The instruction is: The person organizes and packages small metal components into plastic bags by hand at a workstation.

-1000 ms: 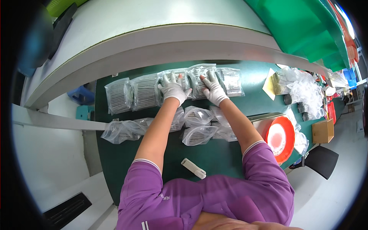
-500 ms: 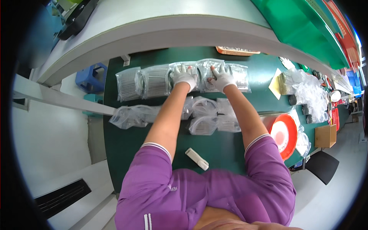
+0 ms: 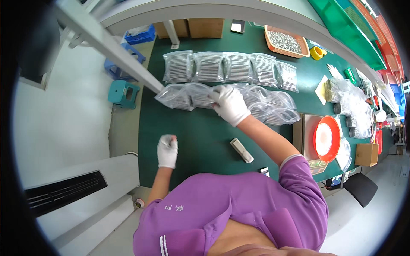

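Note:
Across the table lies a far row of several clear plastic bags (image 3: 238,68) packed with thin silver-grey rods, set side by side. A nearer row of looser clear bags (image 3: 175,97), also with grey rods inside, lies just below it. My right hand (image 3: 230,104), in a white glove with bare fingertips, is over this nearer row, its fingers bent and closed on a rod-filled bag (image 3: 200,96) left of the middle. My left hand (image 3: 167,151), gloved alike, hovers over the green tabletop at the left with curled fingers and nothing visible in them.
A white handheld device (image 3: 241,150) lies before me. At right stand a scale with a red-rimmed bowl (image 3: 328,138) and more wrapped rod bundles (image 3: 356,104). An orange basket of small metal parts (image 3: 285,42) sits at the back. A grey shelf beam (image 3: 115,55) crosses the left side.
Both hands have left the far row of bags. The left came back and leftward over the bare table; the right came back onto the nearer row. The view has shifted, showing more of the table's far side.

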Demonstrator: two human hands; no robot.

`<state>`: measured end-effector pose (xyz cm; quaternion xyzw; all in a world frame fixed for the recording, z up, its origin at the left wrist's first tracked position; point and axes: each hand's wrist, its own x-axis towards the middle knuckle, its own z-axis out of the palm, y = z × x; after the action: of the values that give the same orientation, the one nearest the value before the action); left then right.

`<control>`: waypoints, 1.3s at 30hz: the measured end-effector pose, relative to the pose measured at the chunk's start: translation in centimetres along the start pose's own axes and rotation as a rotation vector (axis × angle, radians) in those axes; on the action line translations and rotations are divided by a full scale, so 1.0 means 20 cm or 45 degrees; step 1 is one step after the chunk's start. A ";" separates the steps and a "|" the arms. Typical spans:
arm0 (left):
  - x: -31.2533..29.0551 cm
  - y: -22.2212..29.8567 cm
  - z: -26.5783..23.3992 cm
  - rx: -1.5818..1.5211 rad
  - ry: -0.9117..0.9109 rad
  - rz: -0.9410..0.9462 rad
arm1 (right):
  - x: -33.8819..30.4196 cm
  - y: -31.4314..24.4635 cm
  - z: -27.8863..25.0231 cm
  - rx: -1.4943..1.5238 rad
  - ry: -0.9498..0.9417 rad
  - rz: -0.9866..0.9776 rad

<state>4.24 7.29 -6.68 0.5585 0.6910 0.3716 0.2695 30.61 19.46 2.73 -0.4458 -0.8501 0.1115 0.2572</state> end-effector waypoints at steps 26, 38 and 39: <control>-0.05 0.16 -0.20 -0.749 -0.608 -0.659 | -0.30 -0.76 0.32 -0.027 -0.716 0.063; -0.24 -0.07 -0.22 -0.679 -1.016 -0.471 | -0.55 -0.90 0.27 0.230 -0.415 0.439; -0.25 -0.18 -0.15 -0.801 -0.832 -0.173 | -0.55 -0.91 0.28 0.224 -0.409 0.439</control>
<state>1.01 1.45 -8.00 0.4909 0.4584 0.3493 0.6534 20.01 0.13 1.92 -0.5365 -0.7786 0.2968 0.1339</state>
